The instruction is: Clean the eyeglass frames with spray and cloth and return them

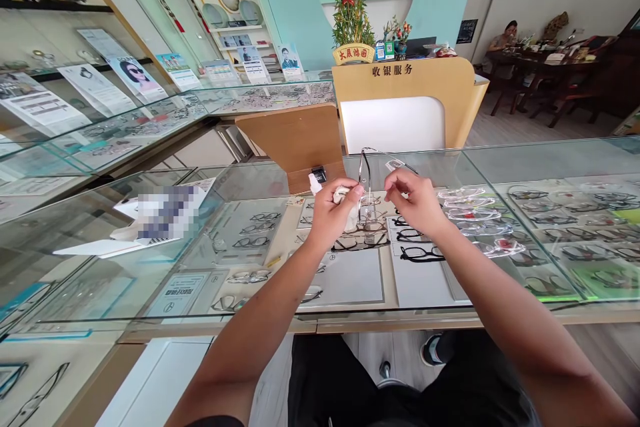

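My left hand (332,211) is closed around a white cloth (343,195) and pinches one lens of a thin metal pair of glasses (367,177) held above the glass counter (450,167). My right hand (413,201) is closed on the other side of the same glasses, whose temple arm with a small tag (393,164) sticks up and to the right. A small white spray bottle (315,183) stands just left of my left hand.
Under the counter glass lie several spectacle frames (417,252) on white trays. A wooden cashier desk (405,97) with a potted plant (351,20) stands behind. Another display case (150,120) runs along the left. A person sits at a far table (505,37) on the right.
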The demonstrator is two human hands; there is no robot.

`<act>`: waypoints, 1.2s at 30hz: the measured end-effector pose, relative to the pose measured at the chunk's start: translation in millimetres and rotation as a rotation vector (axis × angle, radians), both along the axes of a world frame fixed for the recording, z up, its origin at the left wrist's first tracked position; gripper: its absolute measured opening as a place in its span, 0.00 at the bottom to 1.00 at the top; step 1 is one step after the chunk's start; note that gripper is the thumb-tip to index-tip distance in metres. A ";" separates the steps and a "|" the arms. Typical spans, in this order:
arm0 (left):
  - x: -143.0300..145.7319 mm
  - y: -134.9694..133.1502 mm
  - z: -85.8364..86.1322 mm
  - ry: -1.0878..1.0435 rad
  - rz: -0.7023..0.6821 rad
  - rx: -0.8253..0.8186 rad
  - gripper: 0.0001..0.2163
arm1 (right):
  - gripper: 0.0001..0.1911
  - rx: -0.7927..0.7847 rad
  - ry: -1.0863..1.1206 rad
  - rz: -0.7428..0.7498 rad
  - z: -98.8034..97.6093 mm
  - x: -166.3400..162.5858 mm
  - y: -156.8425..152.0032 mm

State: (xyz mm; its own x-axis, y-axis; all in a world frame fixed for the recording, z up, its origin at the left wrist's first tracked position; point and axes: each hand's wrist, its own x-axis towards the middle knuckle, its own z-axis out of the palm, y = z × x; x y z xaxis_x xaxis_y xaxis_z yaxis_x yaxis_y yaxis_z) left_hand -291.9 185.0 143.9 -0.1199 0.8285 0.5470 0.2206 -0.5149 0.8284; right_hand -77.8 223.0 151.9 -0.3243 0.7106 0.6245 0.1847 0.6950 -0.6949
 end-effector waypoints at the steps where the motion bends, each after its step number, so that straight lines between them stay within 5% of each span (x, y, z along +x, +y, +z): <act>1: 0.2 -0.5 0.2 0.010 -0.006 -0.009 0.13 | 0.09 0.021 -0.005 -0.029 1.6 3.8 2.0; 7: 1.9 -3.2 -1.6 0.106 -0.052 -0.028 0.12 | 0.08 0.105 0.012 -0.210 11.4 23.0 10.2; 14: 0.1 -1.4 -4.3 0.079 0.003 -0.014 0.13 | 0.05 -0.182 0.081 0.004 4.6 -3.7 -5.9; 17: 1.5 -1.0 -4.3 0.104 -0.013 0.054 0.12 | 0.11 -0.221 0.099 -0.012 0.7 -15.4 -12.8; 28: 2.2 3.5 -13.6 0.013 0.142 0.000 0.13 | 0.15 0.205 -0.093 -0.496 -6.0 -14.4 -10.2; 36: 1.5 4.8 -13.6 -0.048 0.199 0.041 0.14 | 0.34 0.275 -0.317 -0.449 -10.2 -17.0 -13.3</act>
State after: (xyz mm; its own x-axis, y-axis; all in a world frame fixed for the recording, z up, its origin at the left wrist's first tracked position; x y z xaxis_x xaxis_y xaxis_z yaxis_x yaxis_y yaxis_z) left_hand -290.5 189.8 130.2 -0.3054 0.7630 0.5697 0.2818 -0.4991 0.8195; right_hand -94.8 209.7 141.7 -0.2300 0.6476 0.7265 0.6694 0.6471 -0.3649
